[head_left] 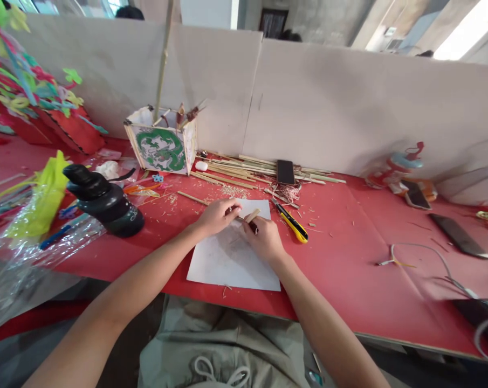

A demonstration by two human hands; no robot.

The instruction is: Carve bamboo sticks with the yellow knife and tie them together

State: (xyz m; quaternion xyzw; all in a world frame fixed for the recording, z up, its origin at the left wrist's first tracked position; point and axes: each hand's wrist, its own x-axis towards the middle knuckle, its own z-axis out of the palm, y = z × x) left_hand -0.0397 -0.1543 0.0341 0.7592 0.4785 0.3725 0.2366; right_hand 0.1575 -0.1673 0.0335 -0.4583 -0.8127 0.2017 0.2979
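Note:
Over a white sheet of paper (235,264) both hands work close together. My left hand (218,216) is closed, and a thin bamboo strip (192,198) sticks out from it to the left. My right hand (263,237) is closed in a fist just to the right. From its top juts a short, pale wooden piece (252,215). Something thin and dark runs between the two hands; its kind is hidden by the fingers. Beside my right hand lies a yellow and black utility knife (293,223) on the red table (328,269).
Behind the hands lie bamboo strips (227,171), shavings (233,191) and a black phone (285,172). A dragon-pictured box (162,146) holds a tall stick. A black bottle (106,203) stands left, near plastic wrap (61,248). At right lie a cable (425,247) and another phone (458,235).

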